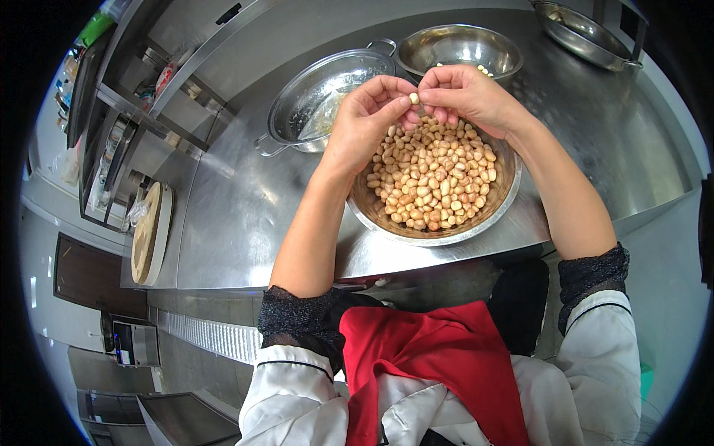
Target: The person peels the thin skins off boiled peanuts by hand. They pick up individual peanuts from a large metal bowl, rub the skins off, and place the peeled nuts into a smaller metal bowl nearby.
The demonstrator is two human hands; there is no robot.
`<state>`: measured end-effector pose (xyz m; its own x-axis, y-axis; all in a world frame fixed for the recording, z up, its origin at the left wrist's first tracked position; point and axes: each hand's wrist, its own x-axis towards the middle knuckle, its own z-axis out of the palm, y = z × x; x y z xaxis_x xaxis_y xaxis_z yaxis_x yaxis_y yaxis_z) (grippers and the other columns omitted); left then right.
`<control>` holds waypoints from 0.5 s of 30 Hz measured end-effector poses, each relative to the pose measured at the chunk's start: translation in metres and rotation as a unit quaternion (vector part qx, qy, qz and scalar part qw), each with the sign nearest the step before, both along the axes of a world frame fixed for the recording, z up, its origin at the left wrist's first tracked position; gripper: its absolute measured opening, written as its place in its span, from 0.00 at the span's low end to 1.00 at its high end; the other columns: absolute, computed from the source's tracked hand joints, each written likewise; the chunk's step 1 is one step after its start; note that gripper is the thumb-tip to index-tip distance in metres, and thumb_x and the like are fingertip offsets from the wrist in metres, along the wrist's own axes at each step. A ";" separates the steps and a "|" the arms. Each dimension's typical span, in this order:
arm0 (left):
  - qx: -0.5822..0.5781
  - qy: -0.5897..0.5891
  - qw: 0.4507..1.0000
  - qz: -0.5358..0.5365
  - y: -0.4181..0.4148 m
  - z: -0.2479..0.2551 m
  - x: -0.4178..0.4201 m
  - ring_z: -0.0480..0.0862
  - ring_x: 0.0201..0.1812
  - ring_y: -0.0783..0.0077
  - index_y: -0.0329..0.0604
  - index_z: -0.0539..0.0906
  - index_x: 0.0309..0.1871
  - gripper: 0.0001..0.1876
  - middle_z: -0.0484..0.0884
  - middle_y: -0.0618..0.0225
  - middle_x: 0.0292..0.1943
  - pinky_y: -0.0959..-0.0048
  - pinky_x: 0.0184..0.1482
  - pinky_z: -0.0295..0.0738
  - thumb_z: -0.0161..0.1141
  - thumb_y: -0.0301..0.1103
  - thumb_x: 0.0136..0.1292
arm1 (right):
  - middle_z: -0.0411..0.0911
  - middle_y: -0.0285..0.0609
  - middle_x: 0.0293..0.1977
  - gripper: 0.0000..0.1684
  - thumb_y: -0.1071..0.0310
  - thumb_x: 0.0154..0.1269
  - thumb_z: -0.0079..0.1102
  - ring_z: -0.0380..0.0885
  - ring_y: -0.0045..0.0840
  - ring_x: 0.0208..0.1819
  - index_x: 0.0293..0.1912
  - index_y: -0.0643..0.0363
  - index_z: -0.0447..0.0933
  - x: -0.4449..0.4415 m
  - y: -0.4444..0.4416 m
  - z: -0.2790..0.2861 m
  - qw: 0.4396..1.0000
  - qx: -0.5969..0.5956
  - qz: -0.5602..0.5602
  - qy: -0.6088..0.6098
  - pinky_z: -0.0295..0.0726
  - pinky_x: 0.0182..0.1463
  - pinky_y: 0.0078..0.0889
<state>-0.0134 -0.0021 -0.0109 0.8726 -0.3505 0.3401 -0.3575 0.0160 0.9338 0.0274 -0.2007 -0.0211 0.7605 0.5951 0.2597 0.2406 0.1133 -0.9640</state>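
Note:
My left hand [368,114] and my right hand [466,97] meet above the far rim of a metal bowl [438,240]. Between their thumbs and fingertips is one pale, skinless peanut [414,98], which both hands touch. The bowl below holds many peanuts [440,178], mostly with light brown skins. Beyond my right hand stands a second metal bowl [460,42] with a few pale peanuts in it. A two-handled metal pan [295,89] with a clear plastic bag [323,120] and small residue inside lies beyond my left hand.
The stainless steel table [240,206] carries all the vessels. Another metal pan [585,39] leans at the far right. A round wooden chopping board [148,234] is at the left end, near metal shelving [150,120]. The table's near edge runs just before my body.

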 end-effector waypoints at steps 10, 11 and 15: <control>-0.007 0.020 1.000 -0.018 -0.001 0.000 0.001 0.81 0.34 0.77 0.34 0.77 0.46 0.09 0.82 0.65 0.32 0.78 0.42 0.75 0.58 0.28 0.66 | 0.75 0.28 0.24 0.08 0.63 0.65 0.58 0.73 0.09 0.26 0.32 0.56 0.76 -0.005 0.001 0.003 0.999 -0.038 -0.022 -0.030 0.69 0.29 0.12; -0.001 0.022 1.000 -0.015 -0.002 -0.001 0.000 0.81 0.34 0.77 0.35 0.77 0.46 0.09 0.82 0.66 0.32 0.78 0.42 0.75 0.58 0.28 0.66 | 0.75 0.28 0.24 0.08 0.63 0.65 0.58 0.73 0.09 0.26 0.32 0.56 0.76 -0.005 0.001 0.003 0.999 -0.039 -0.020 -0.030 0.69 0.29 0.12; 0.006 0.030 0.999 -0.011 0.001 -0.003 0.003 0.80 0.33 0.77 0.36 0.77 0.45 0.08 0.82 0.67 0.32 0.78 0.41 0.74 0.59 0.28 0.65 | 0.75 0.27 0.24 0.08 0.64 0.65 0.57 0.73 0.09 0.26 0.32 0.56 0.76 -0.006 0.002 0.004 0.999 -0.040 -0.021 -0.028 0.69 0.29 0.12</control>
<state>-0.0109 -0.0008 -0.0142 0.8832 -0.3732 0.2840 -0.3012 0.0127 0.9535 0.0211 -0.1987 -0.0174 0.7713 0.5832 0.2550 0.2967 0.0250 -0.9546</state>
